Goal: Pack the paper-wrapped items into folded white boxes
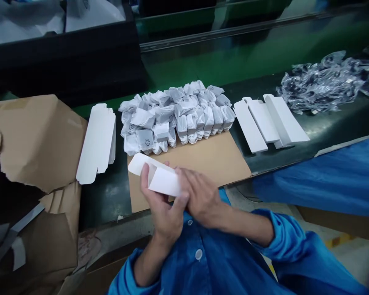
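Note:
A small white carton (164, 180) is held between my two hands above the front of a cardboard sheet (215, 153). Its end flap stands open toward the upper left. My left hand (164, 211) grips the carton from below, with fingers and thumb wrapped round its sides. Around the carton's right end my right hand (203, 196) is closed, slightly blurred. The carton's inside shows only in part. Just beyond the hands, many wrapped grey blocks (178, 112) in thin white bags are stacked in rows on the sheet.
Flat white cartons (96, 141) lie stacked at left, beside a torn cardboard box (33, 143). To the right rest several white cartons (269, 123). Farther right is a heap of clear plastic bags (329, 84) on the dark green bench (113, 196). A blue sleeve or cloth (335, 176) borders the bench.

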Available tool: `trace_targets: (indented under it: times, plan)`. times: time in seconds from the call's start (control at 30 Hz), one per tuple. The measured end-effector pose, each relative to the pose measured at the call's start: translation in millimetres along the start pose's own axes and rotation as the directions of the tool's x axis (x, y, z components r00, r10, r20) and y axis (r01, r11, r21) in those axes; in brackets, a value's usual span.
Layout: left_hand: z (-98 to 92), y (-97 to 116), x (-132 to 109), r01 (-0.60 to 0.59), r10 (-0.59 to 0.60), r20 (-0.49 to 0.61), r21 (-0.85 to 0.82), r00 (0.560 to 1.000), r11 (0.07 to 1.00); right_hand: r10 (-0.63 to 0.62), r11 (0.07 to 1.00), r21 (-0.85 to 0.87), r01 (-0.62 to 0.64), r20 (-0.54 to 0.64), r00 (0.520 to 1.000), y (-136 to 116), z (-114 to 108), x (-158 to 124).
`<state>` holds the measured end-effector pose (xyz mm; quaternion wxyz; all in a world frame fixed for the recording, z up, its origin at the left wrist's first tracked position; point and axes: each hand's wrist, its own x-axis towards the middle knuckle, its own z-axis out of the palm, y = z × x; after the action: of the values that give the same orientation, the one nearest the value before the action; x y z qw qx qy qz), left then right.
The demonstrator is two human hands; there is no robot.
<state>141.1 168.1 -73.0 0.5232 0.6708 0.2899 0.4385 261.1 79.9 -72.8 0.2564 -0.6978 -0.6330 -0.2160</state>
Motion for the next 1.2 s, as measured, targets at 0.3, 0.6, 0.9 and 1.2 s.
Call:
trace_targets:
  times: [0.3,0.6,0.9,1.2]
  plan:
    - [-23.3,-6,27,-0.107,0.051,0.162,0.362,0.985,0.926,0.08,0.578,0.762,-0.293,0.305,0.949,18,-12,30]
    - [-24.7,3,30,-0.092,-0.104,0.376,0.469,0.921,0.879,0.307,-0.135,0.822,-0.553,0.565,0.766,41,7,59]
    - [-13.5,-17,17,-0.207,0.137,0.214,0.347,0.967,0.915,0.229,-0.051,0.82,-0.571,0.566,0.792,24,9,53]
    - [-26.3,-11,14,-0.299,0.136,0.348,0.472,0.927,0.829,0.19,0.343,0.881,-0.325,0.274,0.943,8,2,37]
